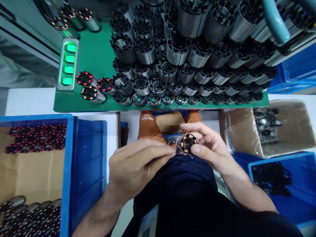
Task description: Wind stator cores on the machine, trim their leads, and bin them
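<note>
A stator [188, 143] with copper windings and a dark inner ring is held between the thumb and fingers of my right hand [209, 146], above my lap. Its open, wound end faces up toward me. Loose copper wire ends stick out at its left and lower side. My left hand [140, 164] is closed in a pinch just left of the stator, with its fingertips on a thin copper wire [182, 153]. The fingertips' inner side is partly hidden.
Rows of unwound stators [158, 87] crowd the green board [93, 49] ahead, beside a strip of green lights [68, 69]. A blue crate [86, 164] of wound stators stands left. On the right are a lined carton [291, 131] and a blue bin [303, 191] with black parts.
</note>
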A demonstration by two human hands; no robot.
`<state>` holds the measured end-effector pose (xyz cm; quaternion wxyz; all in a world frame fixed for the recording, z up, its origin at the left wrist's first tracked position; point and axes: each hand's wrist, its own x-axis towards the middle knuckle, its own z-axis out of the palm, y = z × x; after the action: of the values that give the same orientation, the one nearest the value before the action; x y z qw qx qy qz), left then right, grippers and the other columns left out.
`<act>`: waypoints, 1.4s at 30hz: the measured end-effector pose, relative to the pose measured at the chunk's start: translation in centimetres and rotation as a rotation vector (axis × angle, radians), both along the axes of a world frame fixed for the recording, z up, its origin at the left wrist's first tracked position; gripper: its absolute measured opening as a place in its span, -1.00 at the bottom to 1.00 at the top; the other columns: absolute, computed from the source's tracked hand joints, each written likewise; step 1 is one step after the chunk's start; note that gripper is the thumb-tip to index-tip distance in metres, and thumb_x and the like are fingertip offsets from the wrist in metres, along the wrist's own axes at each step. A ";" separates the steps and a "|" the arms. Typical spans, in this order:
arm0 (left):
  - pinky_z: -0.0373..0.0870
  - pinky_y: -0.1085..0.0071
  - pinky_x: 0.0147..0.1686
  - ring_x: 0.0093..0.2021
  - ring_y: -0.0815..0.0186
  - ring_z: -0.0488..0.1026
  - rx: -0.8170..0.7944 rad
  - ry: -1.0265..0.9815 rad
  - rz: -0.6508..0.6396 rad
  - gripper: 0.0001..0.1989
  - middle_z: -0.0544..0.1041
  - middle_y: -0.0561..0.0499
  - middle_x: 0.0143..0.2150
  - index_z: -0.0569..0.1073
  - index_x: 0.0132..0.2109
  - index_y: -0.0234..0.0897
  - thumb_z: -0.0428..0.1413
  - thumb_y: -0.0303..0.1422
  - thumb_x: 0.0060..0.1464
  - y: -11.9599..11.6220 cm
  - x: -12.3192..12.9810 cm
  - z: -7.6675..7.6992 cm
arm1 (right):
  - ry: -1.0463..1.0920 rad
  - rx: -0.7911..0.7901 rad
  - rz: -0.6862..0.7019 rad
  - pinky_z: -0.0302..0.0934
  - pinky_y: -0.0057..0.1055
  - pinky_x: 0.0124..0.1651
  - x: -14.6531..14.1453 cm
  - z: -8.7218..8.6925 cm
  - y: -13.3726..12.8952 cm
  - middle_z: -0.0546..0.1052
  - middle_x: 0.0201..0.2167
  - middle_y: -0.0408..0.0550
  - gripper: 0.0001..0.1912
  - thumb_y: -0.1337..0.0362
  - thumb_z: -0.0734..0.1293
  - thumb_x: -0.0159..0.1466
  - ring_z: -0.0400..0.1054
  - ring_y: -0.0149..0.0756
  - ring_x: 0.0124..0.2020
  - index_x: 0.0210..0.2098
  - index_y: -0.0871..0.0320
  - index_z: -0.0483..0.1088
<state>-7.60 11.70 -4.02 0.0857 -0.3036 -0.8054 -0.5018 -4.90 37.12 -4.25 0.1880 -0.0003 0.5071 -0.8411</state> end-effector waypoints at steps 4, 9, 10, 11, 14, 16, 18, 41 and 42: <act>0.60 0.43 0.07 -0.07 0.39 0.75 -0.104 -0.093 -0.150 -0.93 0.77 0.16 -0.08 0.67 0.00 -0.16 0.33 -0.46 0.51 0.1 0.2 -3.0 | 0.055 0.011 -0.083 0.55 -0.64 0.14 0.1 -0.2 0.9 0.80 0.03 -0.15 -0.55 0.25 0.60 0.54 0.71 -0.51 0.01 0.38 -0.07 0.64; 0.60 0.47 -0.18 -0.23 0.38 0.75 -0.116 -0.332 -0.074 -0.89 0.78 0.19 -0.17 0.72 -0.09 -0.16 0.38 -0.49 0.42 0.2 0.9 -7.7 | 0.105 0.068 -0.196 0.60 -0.59 0.12 0.3 -0.4 1.2 0.80 0.04 -0.14 -0.52 0.25 0.64 0.49 0.74 -0.45 0.01 0.36 -0.08 0.64; 0.62 0.50 -0.13 -0.19 0.40 0.76 -0.045 -0.370 -0.009 -0.87 0.79 0.20 -0.13 0.74 -0.05 -0.13 0.39 -0.50 0.41 0.2 0.9 -7.6 | 0.112 0.082 -0.203 0.61 -0.57 0.12 0.3 -0.4 0.9 0.81 0.03 -0.14 -0.51 0.26 0.65 0.47 0.75 -0.43 0.00 0.35 -0.07 0.64; 0.63 0.52 -0.04 -0.12 0.42 0.76 0.040 -0.399 0.047 -0.84 0.80 0.20 -0.08 0.75 0.00 -0.09 0.40 -0.50 0.41 0.2 0.7 -7.2 | 0.120 0.096 -0.207 0.62 -0.55 0.12 0.3 -0.4 0.5 0.81 0.02 -0.13 -0.50 0.28 0.66 0.46 0.75 -0.42 -0.01 0.34 -0.07 0.64; 0.62 0.49 0.15 0.05 0.42 0.71 0.255 -0.390 0.096 -0.77 0.78 0.19 0.03 0.76 0.08 0.00 0.45 -0.44 0.39 0.7 0.0 -4.2 | 0.138 0.136 -0.191 0.64 -0.52 0.12 0.3 -0.5 -0.7 0.80 -0.02 -0.13 -0.50 0.29 0.68 0.43 0.75 -0.41 -0.03 0.32 -0.05 0.63; 0.61 0.46 0.21 0.10 0.40 0.69 0.311 -0.348 0.073 -0.74 0.77 0.17 0.07 0.75 0.09 0.00 0.51 -0.40 0.34 1.4 -0.5 -2.3 | 0.140 0.171 -0.182 0.63 -0.54 0.12 0.4 -0.6 -1.3 0.79 -0.02 -0.14 -0.49 0.32 0.68 0.43 0.75 -0.42 -0.01 0.31 -0.06 0.62; 0.60 0.47 0.23 0.12 0.41 0.68 0.328 -0.367 0.068 -0.82 0.75 0.16 0.09 0.75 0.02 -0.03 0.48 -0.41 0.36 2.1 -0.6 -1.5 | 0.135 0.207 -0.185 0.63 -0.53 0.12 0.5 -0.8 -1.5 0.79 -0.01 -0.13 -0.48 0.33 0.68 0.42 0.74 -0.40 0.01 0.31 -0.05 0.61; 0.68 0.53 -0.10 0.00 0.31 0.72 0.323 -0.820 -0.154 -0.83 0.69 -0.06 0.00 0.61 -0.11 -0.21 0.20 -0.33 0.56 2.6 -0.1 -6.4 | 0.157 0.104 -0.035 0.60 -0.49 0.04 2.0 -2.5 1.3 0.69 0.01 -0.10 -0.31 0.29 0.58 0.52 0.68 -0.37 -0.04 0.56 -0.11 0.42; 0.69 0.51 -0.08 0.01 0.29 0.74 0.310 -0.827 -0.109 -0.82 0.71 -0.07 -0.02 0.61 -0.10 -0.22 0.20 -0.31 0.57 2.2 0.2 -7.2 | 0.156 0.102 -0.050 0.59 -0.51 0.03 2.0 -2.4 1.4 0.69 0.00 -0.11 -0.32 0.29 0.58 0.52 0.68 -0.38 -0.06 0.55 -0.12 0.43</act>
<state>-7.42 13.90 -11.20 -0.2258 -0.1029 -0.6700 -0.6997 -2.87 38.52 -6.69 0.1268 -0.0437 0.5622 -0.8160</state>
